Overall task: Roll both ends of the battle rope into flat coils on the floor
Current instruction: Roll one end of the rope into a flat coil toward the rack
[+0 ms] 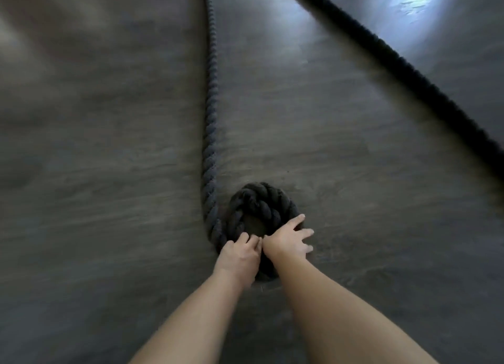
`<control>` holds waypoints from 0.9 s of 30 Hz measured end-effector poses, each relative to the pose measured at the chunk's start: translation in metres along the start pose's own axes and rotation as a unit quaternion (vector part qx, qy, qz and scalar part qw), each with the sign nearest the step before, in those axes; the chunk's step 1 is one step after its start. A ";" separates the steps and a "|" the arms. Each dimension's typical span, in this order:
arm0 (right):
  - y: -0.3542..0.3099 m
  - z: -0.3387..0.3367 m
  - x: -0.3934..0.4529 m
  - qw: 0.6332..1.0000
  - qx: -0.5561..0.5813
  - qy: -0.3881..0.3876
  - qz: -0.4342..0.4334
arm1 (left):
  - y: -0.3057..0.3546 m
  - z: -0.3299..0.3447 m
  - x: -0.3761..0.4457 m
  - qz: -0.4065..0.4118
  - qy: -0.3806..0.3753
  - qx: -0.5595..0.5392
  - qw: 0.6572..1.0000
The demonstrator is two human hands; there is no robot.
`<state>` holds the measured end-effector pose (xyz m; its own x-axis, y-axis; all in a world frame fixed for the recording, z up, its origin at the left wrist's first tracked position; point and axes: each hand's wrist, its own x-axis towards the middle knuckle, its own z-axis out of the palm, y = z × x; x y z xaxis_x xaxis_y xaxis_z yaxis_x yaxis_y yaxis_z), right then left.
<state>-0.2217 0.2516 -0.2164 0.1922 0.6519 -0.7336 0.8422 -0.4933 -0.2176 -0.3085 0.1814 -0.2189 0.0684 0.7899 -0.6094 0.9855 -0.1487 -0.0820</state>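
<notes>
1. Bare forearms reach forward; left hand (240,252) curls its fingers over the coil's near-left edge.
2. Right hand (289,239) lies with fingers spread, pressing the coil's near-right rim.
3. Small coil (259,208): thick, dark, twisted rope (211,113), running far along the floor (109,173).
4. Second rope length (403,64) crosses far right, blurred.

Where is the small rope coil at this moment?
In the head view the coil lies on the floor, low centre, under both hands, left hand and right hand.

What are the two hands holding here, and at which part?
Both hands are on the rope's coil, at its near edge. The left hand grips it; the right hand presses on it with spread fingers.
</notes>
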 end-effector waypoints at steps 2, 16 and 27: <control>-0.002 -0.005 -0.002 1.000 -0.010 -0.016 0.002 | 0.001 -0.009 -0.004 0.006 -0.057 0.004 0.998; -0.026 -0.013 0.034 0.995 -0.079 -0.044 -0.036 | -0.122 -0.055 0.042 0.187 -0.126 0.277 0.934; -0.030 -0.020 0.056 0.986 -0.123 -0.045 -0.100 | -0.124 -0.021 0.058 0.207 -0.010 0.238 0.949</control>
<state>-0.2256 0.3147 -0.2379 -0.0259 0.6624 -0.7487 0.9577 -0.1983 -0.2085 -0.4238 0.2587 -0.2274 0.4256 0.5945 -0.6822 0.6926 -0.6992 -0.1773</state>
